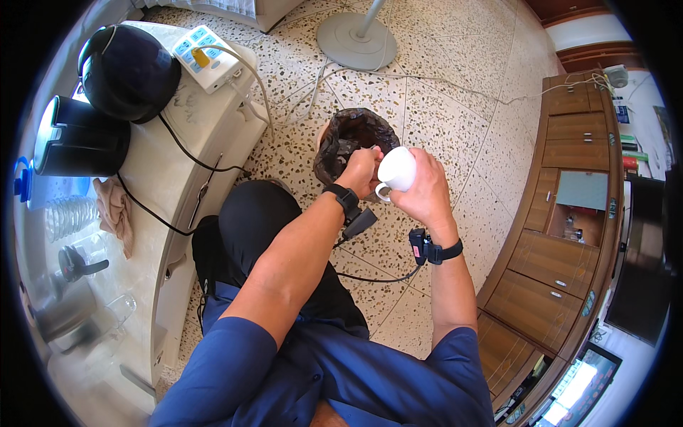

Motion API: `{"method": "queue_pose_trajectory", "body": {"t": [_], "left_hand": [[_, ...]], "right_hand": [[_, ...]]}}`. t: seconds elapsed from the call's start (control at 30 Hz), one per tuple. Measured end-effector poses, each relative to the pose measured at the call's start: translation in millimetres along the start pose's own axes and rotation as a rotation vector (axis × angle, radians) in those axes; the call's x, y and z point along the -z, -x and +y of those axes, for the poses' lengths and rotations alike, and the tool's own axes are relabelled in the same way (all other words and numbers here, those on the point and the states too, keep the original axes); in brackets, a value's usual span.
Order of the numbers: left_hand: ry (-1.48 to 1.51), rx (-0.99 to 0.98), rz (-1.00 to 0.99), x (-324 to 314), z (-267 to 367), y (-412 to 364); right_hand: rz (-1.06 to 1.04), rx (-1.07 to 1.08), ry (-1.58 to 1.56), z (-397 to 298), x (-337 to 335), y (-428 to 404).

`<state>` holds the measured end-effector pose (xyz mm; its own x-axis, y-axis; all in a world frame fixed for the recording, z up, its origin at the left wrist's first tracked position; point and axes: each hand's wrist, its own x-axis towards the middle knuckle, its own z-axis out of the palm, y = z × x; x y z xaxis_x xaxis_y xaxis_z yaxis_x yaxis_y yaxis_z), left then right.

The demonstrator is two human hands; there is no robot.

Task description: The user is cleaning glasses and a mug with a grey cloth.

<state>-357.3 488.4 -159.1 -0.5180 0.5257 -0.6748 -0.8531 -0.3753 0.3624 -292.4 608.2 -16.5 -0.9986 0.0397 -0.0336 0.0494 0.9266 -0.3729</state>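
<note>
A white mug [397,169] is tilted in my right hand [429,187], with its handle toward me and to the left. The fingers of my right hand wrap around the far side of the mug. Close beside the mug, my left hand [362,172] has its fingers curled together over the bin; whether something small is between them I cannot tell. Below both hands stands a waste bin [325,160] lined with a dark plastic bag. The mug's inside is hidden from me.
On the left, a pale cabinet top [155,160] carries a dark rounded appliance [130,72], a black container [85,139], a power strip [208,58] and a cloth [113,208]. A fan base [356,40] stands beyond the bin. Wooden drawers [549,261] line the right.
</note>
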Motion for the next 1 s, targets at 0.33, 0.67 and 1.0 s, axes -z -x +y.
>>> {"method": "queue_pose_trajectory", "body": {"t": [0.33, 0.67, 1.0], "left_hand": [[0.067, -0.194, -0.087, -3.2, 1.4, 3.2], [0.161, -0.173, -0.234, -0.4, -0.8, -3.7], [0.01, 0.004, 0.076, -14.0, 12.8, 13.4]], "right_hand": [[0.014, 0.019, 0.063, -0.5, 2.6, -3.6], [0.058, 0.029, 0.113, 3.2, -1.4, -6.0], [-0.034, 0.007, 0.118, -4.4, 3.7, -5.7]]}}
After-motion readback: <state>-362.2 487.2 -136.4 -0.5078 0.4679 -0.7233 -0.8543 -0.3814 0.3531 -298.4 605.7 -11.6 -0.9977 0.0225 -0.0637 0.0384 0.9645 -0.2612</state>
